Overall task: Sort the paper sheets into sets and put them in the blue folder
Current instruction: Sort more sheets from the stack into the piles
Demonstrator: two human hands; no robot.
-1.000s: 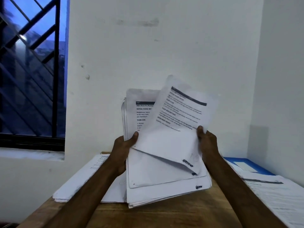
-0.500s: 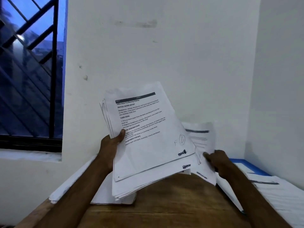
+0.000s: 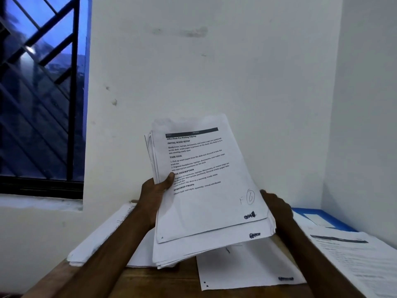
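The left hand [image 3: 153, 198] has its fingers clamped on the left edge of the stack of sheets [image 3: 206, 207], which it holds tilted up above the desk [image 3: 161, 280]. The right hand [image 3: 277, 208] sits at the stack's right edge, and I cannot tell whether its fingers grip or only steady it. The lower sheets fan out unevenly, so I'd worry some slide free onto the loose sheet [image 3: 247, 267] below the stack, muddling the sets. The blue folder [image 3: 322, 216] lies right of the stack, partly covered by papers [image 3: 354, 259].

Left hand [image 3: 155, 195] in thumb pinch on sheets [image 3: 206, 209], right hand [image 3: 277, 206] alongside.
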